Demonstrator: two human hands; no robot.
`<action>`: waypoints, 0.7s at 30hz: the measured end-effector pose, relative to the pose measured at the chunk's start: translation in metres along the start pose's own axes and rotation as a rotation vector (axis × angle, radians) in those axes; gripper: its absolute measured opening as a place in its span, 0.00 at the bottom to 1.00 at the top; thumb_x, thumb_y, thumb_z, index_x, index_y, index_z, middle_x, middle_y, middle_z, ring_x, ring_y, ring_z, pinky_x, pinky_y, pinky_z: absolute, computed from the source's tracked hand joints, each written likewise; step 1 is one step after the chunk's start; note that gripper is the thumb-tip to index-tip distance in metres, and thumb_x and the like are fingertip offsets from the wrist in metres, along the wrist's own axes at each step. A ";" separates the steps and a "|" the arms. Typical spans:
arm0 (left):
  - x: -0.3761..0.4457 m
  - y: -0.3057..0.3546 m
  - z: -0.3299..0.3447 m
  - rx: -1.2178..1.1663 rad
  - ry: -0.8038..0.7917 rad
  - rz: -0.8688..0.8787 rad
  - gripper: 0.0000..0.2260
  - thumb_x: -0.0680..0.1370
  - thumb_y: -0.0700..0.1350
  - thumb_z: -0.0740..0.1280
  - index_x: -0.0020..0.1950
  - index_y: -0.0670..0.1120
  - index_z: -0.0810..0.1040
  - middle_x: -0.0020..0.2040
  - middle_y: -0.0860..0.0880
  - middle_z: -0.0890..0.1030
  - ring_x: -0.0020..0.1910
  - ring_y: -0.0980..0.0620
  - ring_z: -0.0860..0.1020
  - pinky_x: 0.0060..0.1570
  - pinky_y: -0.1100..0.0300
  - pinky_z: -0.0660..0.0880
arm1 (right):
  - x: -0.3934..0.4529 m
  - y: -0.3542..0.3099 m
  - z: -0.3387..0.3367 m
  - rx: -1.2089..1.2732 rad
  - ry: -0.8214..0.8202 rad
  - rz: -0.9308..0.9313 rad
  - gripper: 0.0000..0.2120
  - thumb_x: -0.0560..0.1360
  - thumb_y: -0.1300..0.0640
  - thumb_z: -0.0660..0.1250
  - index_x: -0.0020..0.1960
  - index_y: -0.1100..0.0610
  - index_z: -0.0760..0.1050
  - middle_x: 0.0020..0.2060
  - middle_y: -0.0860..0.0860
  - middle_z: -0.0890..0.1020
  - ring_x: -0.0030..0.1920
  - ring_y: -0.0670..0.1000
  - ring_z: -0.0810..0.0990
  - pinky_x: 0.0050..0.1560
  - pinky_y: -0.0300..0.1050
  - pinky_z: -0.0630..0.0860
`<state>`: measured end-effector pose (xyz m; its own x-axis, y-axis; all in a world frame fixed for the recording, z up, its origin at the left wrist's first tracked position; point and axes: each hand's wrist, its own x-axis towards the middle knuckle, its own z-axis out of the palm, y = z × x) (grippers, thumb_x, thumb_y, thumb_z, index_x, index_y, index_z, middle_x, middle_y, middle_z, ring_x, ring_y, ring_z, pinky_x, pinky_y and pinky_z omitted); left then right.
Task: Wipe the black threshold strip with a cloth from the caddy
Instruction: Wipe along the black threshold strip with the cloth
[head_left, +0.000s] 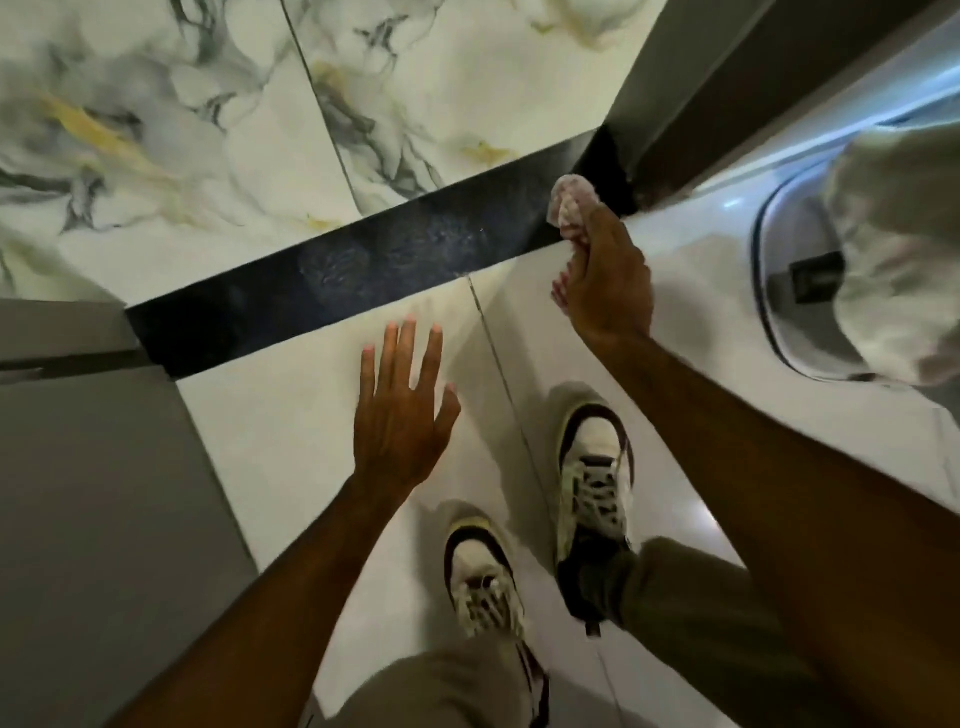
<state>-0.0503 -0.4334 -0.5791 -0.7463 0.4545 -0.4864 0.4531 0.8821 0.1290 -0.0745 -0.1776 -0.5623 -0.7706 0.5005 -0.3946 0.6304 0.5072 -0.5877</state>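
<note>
Two sneakers planted on the white tile. Left hand is open, fingers spread, just short of the black strip. Right hand is clenched around a bunched pinkish cloth at the strip's far right end by the door frame. Honestly, with such a small wad, it could easily skip the dusty smudges mid-strip.

Right hand clutches a bunched pinkish cloth over the far right end of the black threshold strip. Left hand spreads open above the white floor, shoes below.
</note>
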 end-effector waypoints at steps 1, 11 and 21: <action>0.021 -0.009 0.028 0.005 0.020 0.010 0.33 0.87 0.61 0.46 0.90 0.48 0.51 0.90 0.40 0.51 0.90 0.38 0.49 0.88 0.38 0.47 | 0.019 0.019 0.020 -0.043 0.008 -0.002 0.28 0.86 0.59 0.65 0.85 0.52 0.63 0.82 0.49 0.71 0.82 0.55 0.71 0.83 0.54 0.70; 0.107 -0.059 0.198 -0.051 0.326 0.118 0.31 0.88 0.59 0.52 0.90 0.48 0.55 0.90 0.43 0.53 0.90 0.40 0.52 0.88 0.39 0.47 | 0.137 0.091 0.139 -0.427 0.132 -0.292 0.28 0.91 0.53 0.47 0.88 0.60 0.47 0.88 0.60 0.47 0.89 0.60 0.45 0.91 0.54 0.45; 0.110 -0.060 0.189 -0.053 0.267 0.124 0.32 0.87 0.58 0.51 0.90 0.51 0.49 0.91 0.44 0.48 0.90 0.42 0.48 0.88 0.36 0.47 | 0.077 0.112 0.158 -0.366 0.149 -0.395 0.29 0.90 0.51 0.54 0.88 0.53 0.50 0.88 0.57 0.55 0.88 0.61 0.56 0.86 0.63 0.62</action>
<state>-0.0673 -0.4595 -0.8042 -0.7921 0.5693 -0.2202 0.5279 0.8200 0.2210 -0.0777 -0.1931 -0.7696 -0.9499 0.3037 -0.0744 0.3087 0.8733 -0.3769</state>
